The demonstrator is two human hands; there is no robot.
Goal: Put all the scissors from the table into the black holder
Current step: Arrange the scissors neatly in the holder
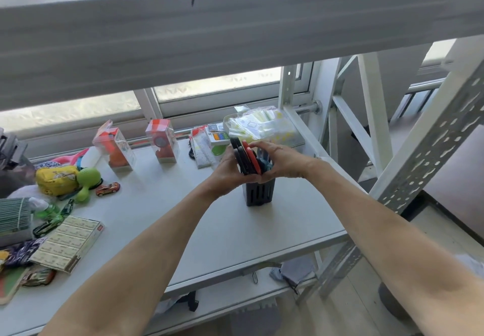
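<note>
Both hands, left hand (pixel 230 168) and right hand (pixel 277 161), clasped bunched scissors (pixel 247 159) over the black holder (pixel 258 194); uneven pressing seemed likely to tip it.

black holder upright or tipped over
Upright. The black holder stands on its base on the table, slotted walls vertical, with scissors handles sticking up from its top between both hands.

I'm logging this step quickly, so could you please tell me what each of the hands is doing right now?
Left hand: closed around the black and red scissors above the black holder.
Right hand: closed on the same bundle from the other side.
</note>
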